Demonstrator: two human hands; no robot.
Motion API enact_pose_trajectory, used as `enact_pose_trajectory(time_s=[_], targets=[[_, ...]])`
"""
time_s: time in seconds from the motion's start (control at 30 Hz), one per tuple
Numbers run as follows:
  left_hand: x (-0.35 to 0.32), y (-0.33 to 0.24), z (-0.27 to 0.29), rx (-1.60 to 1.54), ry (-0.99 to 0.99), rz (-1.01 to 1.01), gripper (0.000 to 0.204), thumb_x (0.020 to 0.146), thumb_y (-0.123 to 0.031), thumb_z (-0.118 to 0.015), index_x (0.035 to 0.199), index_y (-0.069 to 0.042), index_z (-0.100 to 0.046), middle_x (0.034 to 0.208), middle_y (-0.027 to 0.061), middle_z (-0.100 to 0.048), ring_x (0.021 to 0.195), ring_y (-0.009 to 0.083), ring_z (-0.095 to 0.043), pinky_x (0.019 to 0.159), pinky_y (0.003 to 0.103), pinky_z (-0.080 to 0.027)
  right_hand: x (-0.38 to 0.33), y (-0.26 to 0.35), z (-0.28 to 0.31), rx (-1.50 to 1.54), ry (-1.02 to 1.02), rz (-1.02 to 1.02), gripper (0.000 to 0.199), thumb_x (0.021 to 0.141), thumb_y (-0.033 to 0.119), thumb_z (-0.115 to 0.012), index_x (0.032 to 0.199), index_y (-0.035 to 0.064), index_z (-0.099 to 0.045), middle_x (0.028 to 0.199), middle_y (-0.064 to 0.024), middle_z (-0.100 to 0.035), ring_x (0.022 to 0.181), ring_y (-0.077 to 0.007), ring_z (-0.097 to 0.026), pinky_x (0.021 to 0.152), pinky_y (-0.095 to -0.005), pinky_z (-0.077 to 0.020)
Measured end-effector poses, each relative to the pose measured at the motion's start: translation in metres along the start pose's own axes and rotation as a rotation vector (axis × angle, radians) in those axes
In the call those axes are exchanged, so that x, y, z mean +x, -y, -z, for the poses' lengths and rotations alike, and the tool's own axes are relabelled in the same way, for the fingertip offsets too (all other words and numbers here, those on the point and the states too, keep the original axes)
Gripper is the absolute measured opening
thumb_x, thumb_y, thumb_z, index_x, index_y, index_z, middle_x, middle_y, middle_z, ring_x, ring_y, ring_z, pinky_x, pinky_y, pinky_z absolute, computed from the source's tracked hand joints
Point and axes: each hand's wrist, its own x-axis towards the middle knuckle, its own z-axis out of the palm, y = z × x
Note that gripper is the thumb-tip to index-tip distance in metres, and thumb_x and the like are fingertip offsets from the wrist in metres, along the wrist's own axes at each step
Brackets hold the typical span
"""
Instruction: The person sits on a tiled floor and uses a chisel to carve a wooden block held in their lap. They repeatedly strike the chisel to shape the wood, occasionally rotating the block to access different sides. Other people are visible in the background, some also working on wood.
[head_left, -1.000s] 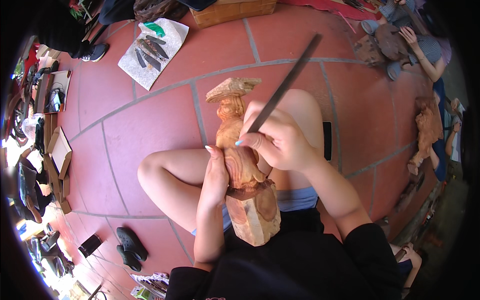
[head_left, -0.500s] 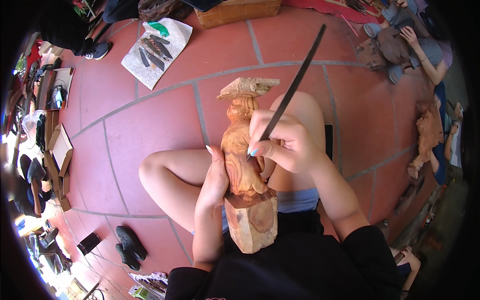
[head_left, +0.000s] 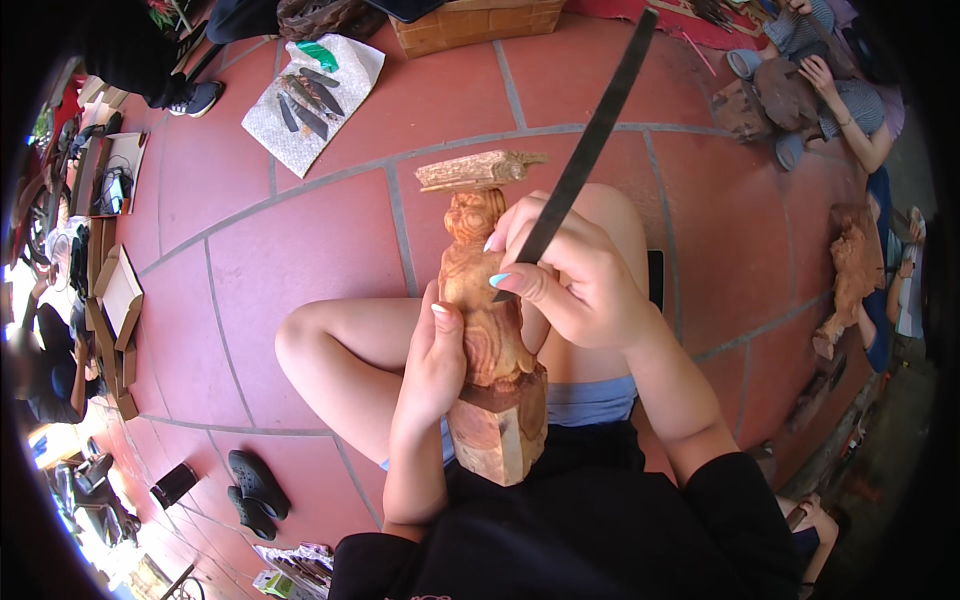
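A carved wooden figure with a flat hat and a square base stands upright between my knees. My left hand wraps around its middle from the left. A long dark file is gripped in my right hand, with its lower end against the figure's chest and its upper end pointing up and to the right.
A white cloth with several dark tools lies on the red tiled floor at the upper left. Black sandals sit at the lower left. Another person works at the upper right; a second wooden carving stands at the right.
The figure has turned a little and now stands more upright. My right hand has shifted the file slightly along the carving's upper body.
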Motion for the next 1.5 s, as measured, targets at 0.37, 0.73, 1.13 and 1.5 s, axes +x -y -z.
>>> enact_pose_trajectory(time_s=[0.37,0.73,1.13,1.5], targets=[[-0.003,0.001,0.005,-0.050,0.041,0.034,0.071,0.106,-0.053,-0.029,0.145,0.006,-0.033,0.134,0.0172,-0.053,0.124,0.0206,-0.051,0.106,0.033,-0.041,-0.006,-0.002,-0.003,0.062,0.010,-0.047,0.019,0.092,0.012,-0.069,0.081,-0.0018,-0.060,0.080,-0.0096,-0.060,0.088,-0.0269,-0.066,0.075,-0.0346,-0.0498],[-0.003,0.009,0.006,-0.051,0.029,0.050,0.067,0.107,-0.050,-0.028,0.144,0.006,-0.035,0.132,0.0160,-0.054,0.124,0.0204,-0.051,0.106,0.034,-0.040,-0.014,-0.009,-0.001,0.062,-0.031,-0.031,0.017,0.087,0.013,-0.074,0.098,-0.0001,-0.070,0.094,-0.0119,-0.068,0.077,-0.0246,-0.064,0.069,-0.0340,-0.0500],[-0.002,0.009,0.001,0.020,-0.027,-0.004,0.066,0.107,-0.051,-0.030,0.142,0.004,-0.038,0.131,0.0151,-0.054,0.122,0.0194,-0.050,0.105,0.033,-0.040,-0.013,-0.005,-0.006,-0.027,-0.050,-0.005,0.021,0.092,0.018,-0.069,0.082,0.0002,-0.063,0.093,-0.0146,-0.071,0.068,-0.0175,-0.061,0.061,-0.0297,-0.0465],[0.001,0.014,0.004,-0.022,-0.005,0.001,0.066,0.108,-0.050,-0.028,0.142,0.006,-0.037,0.130,0.0160,-0.054,0.122,0.0196,-0.050,0.105,0.033,-0.040,-0.016,-0.009,-0.013,0.007,-0.094,-0.014,0.023,0.093,0.019,-0.069,0.081,-0.0001,-0.063,0.088,-0.0141,-0.070,0.071,-0.0195,-0.061,0.066,-0.0304,-0.0476]])
